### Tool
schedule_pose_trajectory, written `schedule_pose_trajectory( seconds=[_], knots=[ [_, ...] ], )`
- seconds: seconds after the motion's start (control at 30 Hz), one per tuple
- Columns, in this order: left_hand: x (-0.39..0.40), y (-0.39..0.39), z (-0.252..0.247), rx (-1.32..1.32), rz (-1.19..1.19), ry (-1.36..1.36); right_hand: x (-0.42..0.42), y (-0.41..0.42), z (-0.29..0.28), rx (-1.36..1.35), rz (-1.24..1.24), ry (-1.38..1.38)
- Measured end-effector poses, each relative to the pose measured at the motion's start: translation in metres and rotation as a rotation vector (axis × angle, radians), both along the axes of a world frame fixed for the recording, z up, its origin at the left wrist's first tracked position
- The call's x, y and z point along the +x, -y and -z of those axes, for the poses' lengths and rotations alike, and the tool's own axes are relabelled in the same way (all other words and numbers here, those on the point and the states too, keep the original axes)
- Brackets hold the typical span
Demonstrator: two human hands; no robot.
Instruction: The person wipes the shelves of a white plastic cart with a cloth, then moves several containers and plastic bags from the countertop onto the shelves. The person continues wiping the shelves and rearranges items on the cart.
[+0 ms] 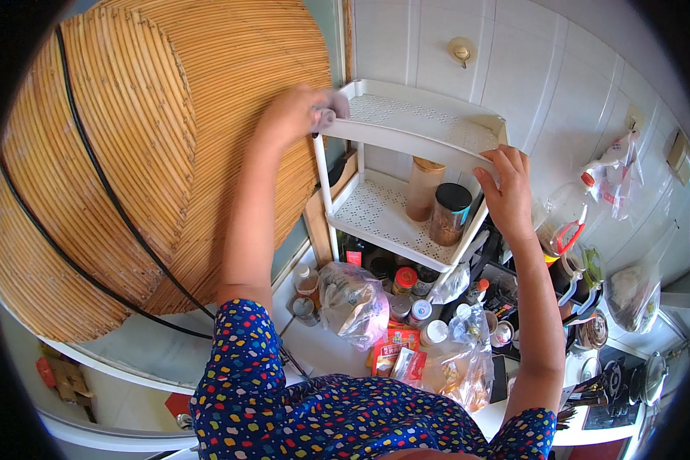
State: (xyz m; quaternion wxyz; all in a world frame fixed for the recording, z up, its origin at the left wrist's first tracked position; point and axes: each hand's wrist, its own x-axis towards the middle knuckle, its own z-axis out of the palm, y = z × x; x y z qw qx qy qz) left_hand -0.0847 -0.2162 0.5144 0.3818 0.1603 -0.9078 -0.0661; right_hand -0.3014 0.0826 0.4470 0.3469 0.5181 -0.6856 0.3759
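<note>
A white tiered plastic rack [402,138] stands against the tiled wall. At its upper left corner, my left hand [293,115] grips a greyish cloth [324,117] against the top shelf's rim; hand and cloth are slightly blurred. My right hand [507,187] holds the front right corner of that same shelf, thumb in front and fingers over the rim. Nothing stands on the visible part of the top shelf. One tier down are a jar with a black lid [451,214] and a taller container with a tan lid [425,190].
Large woven reed trays [167,144] with black cords lean at the left. Below the rack crowd jars, a plastic bag [353,302], red seasoning packets [397,351] and a clear bag of food [460,368]. An oil bottle [564,221] and green-lidded jug [592,267] stand at the right.
</note>
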Motion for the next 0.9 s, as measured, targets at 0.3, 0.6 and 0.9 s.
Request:
schedule_pose_trajectory(
  seconds=[0.3, 0.6, 0.9],
  knots=[
    [0.000, 0.010, 0.003, 0.238, -0.098, -0.023, -0.002, -0.001, -0.002, 0.011, -0.024, 0.009],
    [-0.020, 0.006, -0.053, -0.082, -0.237, 0.054, -0.003, -0.005, -0.002, 0.022, -0.017, -0.003],
    [-0.063, 0.057, -0.034, -0.214, -0.246, 0.377, -0.013, -0.006, -0.010, 0.067, -0.131, 0.059]
  ],
)
